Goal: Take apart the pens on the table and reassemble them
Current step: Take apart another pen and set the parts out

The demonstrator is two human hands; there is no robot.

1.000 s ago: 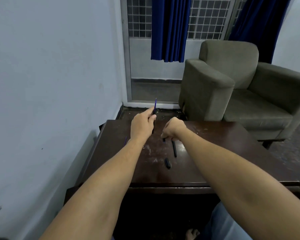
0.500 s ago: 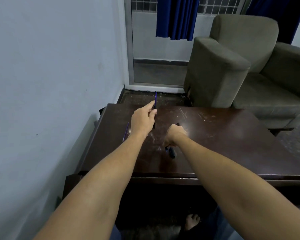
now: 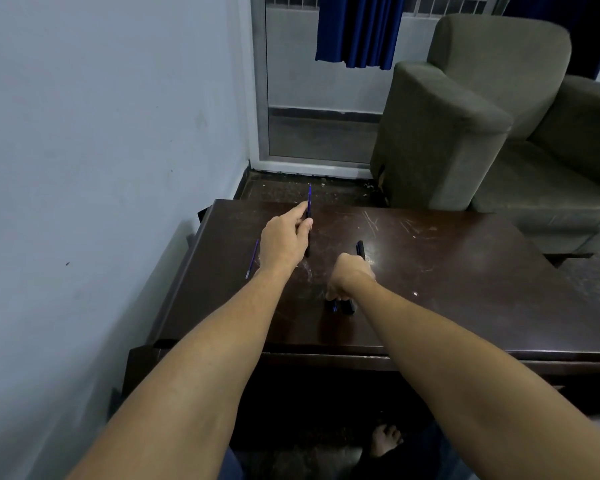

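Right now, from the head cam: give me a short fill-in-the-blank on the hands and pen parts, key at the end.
1. The left hand holds a blue refill with its tip pointing ____.
2. A second refill lies on the table to the ____ of the left hand.
3. The right hand grips a ____ pen barrel.
4. Behind the table stands a grey-green ____.

Missing words: up; left; black; armchair

My left hand (image 3: 284,242) pinches a blue pen refill (image 3: 309,202) upright above the dark wooden table (image 3: 465,289). My right hand (image 3: 350,277) grips a black pen barrel (image 3: 360,249) mid-table, small black pieces (image 3: 342,306) just beneath it. Another refill (image 3: 252,259) lies near the table's left edge.
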